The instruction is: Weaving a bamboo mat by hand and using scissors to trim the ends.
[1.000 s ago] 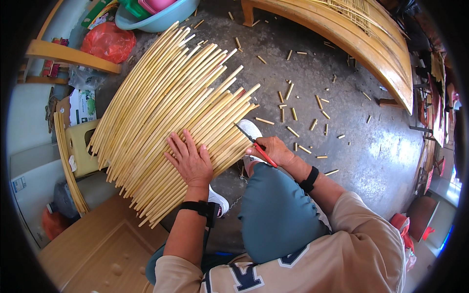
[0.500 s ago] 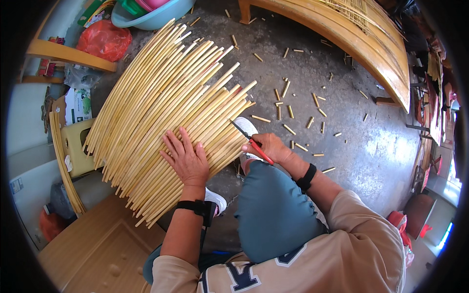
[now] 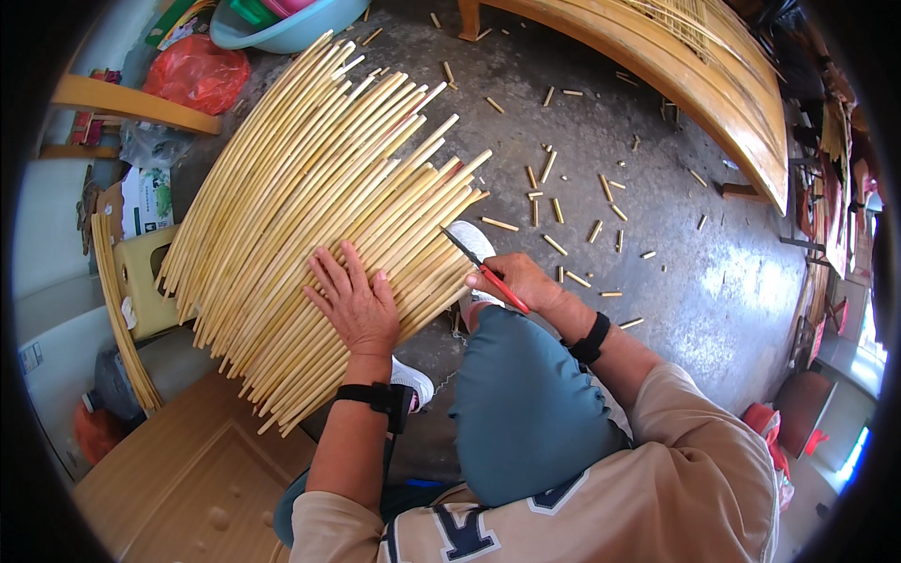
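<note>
A broad layer of long, pale yellow cane-like sticks (image 3: 272, 197) slants across the left and middle of the view, their ends uneven. My left hand (image 3: 355, 305) lies flat on the near right part of them, fingers spread. In my right hand (image 3: 521, 279) is a pair of red-handled scissors (image 3: 504, 289), gripped by the handle. Their dark, narrow blades point up and left, over the right ends of the sticks. The thumb of that hand is close by the stick ends. Beneath the blades a white shoe (image 3: 472, 239) shows in part.
Short cut stick pieces (image 3: 555, 246) are scattered over the grey floor (image 3: 723, 281). A wooden bench-like piece (image 3: 648, 66) bearing thin strips stands at the far right. Blue basin (image 3: 291, 36), red plastic bag (image 3: 199, 75) and a wooden panel (image 3: 178, 479) lie along the left side.
</note>
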Demonstrator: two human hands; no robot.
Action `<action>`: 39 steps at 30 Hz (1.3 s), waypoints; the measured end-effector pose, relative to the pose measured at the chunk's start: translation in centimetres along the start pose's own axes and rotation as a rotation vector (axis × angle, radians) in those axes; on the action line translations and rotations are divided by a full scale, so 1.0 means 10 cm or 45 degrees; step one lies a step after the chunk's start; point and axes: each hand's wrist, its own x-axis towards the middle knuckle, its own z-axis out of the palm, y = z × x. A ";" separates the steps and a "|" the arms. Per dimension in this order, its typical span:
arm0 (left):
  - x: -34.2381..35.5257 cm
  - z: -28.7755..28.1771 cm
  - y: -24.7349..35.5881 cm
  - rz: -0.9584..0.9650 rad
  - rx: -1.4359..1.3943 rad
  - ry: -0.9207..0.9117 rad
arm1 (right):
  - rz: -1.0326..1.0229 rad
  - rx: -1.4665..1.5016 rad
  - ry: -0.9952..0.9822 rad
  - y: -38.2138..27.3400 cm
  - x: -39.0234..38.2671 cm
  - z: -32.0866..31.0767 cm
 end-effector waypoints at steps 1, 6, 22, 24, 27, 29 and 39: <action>0.00 0.00 0.00 -0.002 0.007 -0.004 | 0.033 0.023 -0.005 -0.01 0.00 0.01; 0.00 0.00 0.00 0.000 0.002 -0.005 | 0.053 -0.033 -0.015 -0.05 -0.01 -0.02; 0.00 0.00 0.00 0.011 -0.006 0.007 | 0.076 -0.131 0.026 -0.13 -0.03 -0.04; 0.00 0.00 0.00 0.018 -0.005 0.010 | 0.089 -0.111 0.021 -0.14 -0.03 -0.04; 0.00 0.00 -0.01 0.028 -0.002 0.017 | 0.133 -0.089 0.024 -0.14 -0.02 -0.03; 0.00 0.00 -0.01 0.028 -0.005 0.014 | 0.154 -0.080 0.032 -0.12 -0.02 0.00; 0.00 0.00 -0.03 0.046 0.007 -0.003 | -0.035 0.128 0.139 0.04 0.05 0.15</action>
